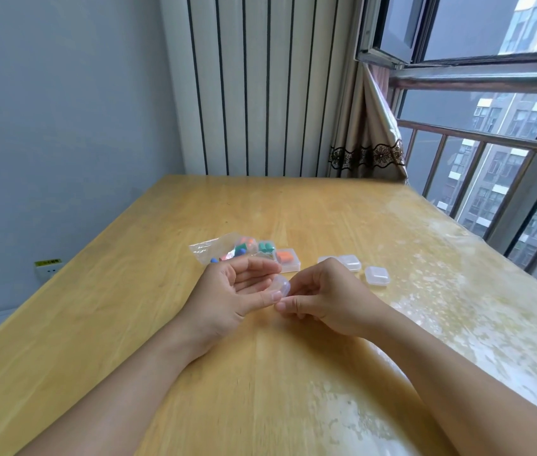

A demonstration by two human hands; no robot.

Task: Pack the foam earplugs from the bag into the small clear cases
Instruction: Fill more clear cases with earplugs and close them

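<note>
Your left hand point(237, 291) is cupped palm-up, thumb pressing the near edge of a small clear case point(281, 286), and your right hand point(323, 297) meets it from the other side, fingertips pinching the same case. Both hands hover together over the middle of the wooden table point(129, 307). Just beyond your left fingers lies the clear bag point(209, 248), with coloured earplugs point(243, 247) in and around it. Right beside it sit a case holding green plugs point(266, 247) and a case holding orange plugs point(285, 258). Two more clear cases point(376, 275) rest past your right hand, lids down; whether they're filled, you can't tell.
</note>
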